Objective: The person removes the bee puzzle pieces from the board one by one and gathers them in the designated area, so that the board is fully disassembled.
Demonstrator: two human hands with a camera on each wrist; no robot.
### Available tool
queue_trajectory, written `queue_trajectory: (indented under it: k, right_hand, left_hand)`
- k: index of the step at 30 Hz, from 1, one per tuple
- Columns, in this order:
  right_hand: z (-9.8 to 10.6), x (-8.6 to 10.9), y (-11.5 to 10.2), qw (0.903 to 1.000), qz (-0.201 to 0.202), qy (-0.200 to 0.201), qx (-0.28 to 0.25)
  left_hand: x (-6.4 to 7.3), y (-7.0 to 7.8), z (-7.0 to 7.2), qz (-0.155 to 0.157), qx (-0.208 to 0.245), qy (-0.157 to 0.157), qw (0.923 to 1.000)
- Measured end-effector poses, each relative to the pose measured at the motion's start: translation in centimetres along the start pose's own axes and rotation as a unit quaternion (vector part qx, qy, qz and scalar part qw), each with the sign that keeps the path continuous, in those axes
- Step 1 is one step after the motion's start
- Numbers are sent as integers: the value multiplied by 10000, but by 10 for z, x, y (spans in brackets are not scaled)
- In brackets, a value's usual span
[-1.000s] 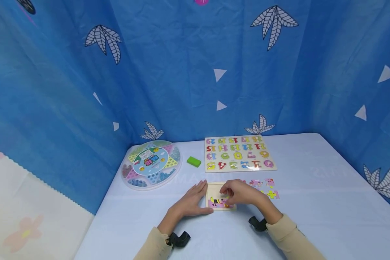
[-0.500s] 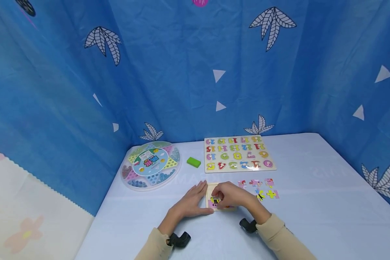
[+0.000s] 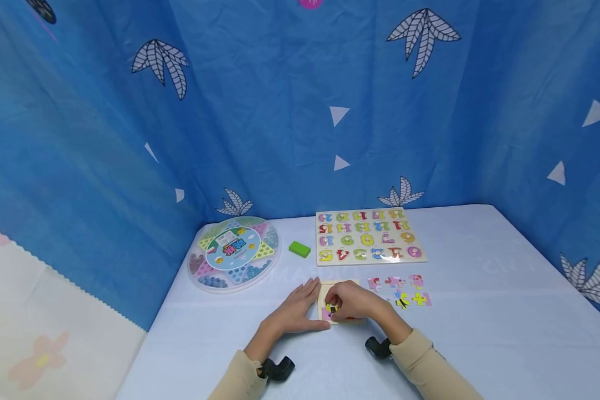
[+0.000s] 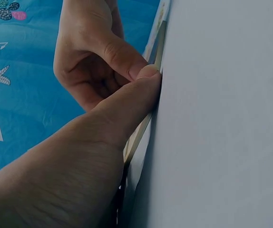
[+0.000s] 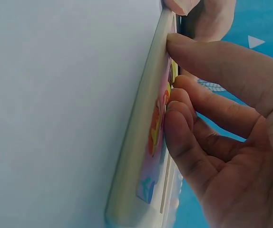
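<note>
Shifting left, the right hand (image 3: 351,300) is focusing work on pieces (image 3: 326,315) in the tray's (image 3: 327,285) near-left corner, fingers bent, grip unclear, the straight-fingered left hand (image 3: 295,309) bracing its edge.

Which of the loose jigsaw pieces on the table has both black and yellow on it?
The piece in the row nearer the person, immediately left of the yellow-and-pink piece; no other loose piece in view shows black with yellow.
</note>
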State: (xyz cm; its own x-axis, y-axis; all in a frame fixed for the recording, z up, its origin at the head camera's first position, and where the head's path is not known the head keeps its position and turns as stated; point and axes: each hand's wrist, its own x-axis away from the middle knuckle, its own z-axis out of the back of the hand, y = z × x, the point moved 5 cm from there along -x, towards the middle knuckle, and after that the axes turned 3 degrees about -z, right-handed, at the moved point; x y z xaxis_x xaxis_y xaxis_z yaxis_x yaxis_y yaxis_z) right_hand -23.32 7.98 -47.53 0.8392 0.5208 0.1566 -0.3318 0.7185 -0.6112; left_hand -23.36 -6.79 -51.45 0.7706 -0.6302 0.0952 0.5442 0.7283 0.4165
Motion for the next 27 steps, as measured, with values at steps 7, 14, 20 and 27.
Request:
queue_trajectory:
  k: [7,14,20,27]
  right_hand:
    - [0,1,0,9999,-92,-28,-49]
    - [-2,2,0,9997,-202,-29,-151]
    - [-4,2,-2,9996,-243,81,-120]
    - [-4,2,-4,9994,-211,291,25]
  left_hand:
    - [-2,0,0,-8,-65,5,10000]
    - [0,0,-1,51,1,-43,10000]
    - [0,0,-2,56,26,-16,10000]
    - [-2,-1,-1,72,-22,3,10000]
